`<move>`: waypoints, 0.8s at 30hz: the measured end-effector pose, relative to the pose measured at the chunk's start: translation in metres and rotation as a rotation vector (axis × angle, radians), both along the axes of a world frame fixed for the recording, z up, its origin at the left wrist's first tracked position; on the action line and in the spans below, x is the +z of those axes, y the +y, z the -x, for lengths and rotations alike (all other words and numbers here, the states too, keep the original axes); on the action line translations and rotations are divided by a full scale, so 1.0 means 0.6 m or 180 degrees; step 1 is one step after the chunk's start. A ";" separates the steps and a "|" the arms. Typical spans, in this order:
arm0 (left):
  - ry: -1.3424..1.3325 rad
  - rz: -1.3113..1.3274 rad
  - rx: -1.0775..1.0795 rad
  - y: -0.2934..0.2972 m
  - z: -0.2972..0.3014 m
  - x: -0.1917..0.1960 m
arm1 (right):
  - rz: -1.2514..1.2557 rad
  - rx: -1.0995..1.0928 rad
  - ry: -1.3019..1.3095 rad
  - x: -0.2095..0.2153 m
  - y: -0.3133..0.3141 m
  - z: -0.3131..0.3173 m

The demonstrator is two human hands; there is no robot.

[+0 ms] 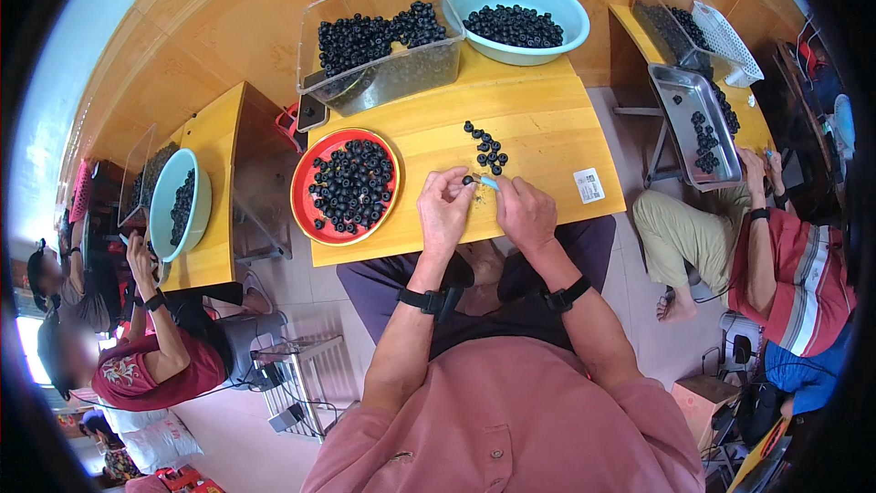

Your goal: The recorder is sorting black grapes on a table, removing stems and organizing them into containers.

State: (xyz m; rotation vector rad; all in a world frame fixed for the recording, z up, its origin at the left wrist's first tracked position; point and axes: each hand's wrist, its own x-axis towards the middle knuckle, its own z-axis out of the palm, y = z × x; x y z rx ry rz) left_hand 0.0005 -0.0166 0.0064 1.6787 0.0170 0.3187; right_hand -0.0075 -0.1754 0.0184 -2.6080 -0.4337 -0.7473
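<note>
Over the near edge of the yellow table, my left hand (444, 205) pinches a small round black part (468, 180) between thumb and fingertips. My right hand (526, 212) is closed around a small light-blue-handled tool (489, 183). The tool's tip meets or almost meets the part; its shape is too small to make out. Just beyond my fingers lies a loose group of similar black parts (494, 146), with small dark scraps beside them. To the left, a round red tray (298, 194) with a yellow rim holds many more black parts.
At the table's (538, 110) far side stand a clear plastic bin (401, 73) and a light-blue basin (579, 23), both holding black parts. A phone (312, 113) lies by the bin, a white label (589, 185) at the right. People work at side tables left and right.
</note>
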 end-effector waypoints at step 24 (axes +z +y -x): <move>-0.0760 -0.2202 -0.0122 0.068 -0.112 0.092 | -0.0074 -0.0069 -0.0106 -0.014 -0.003 -0.002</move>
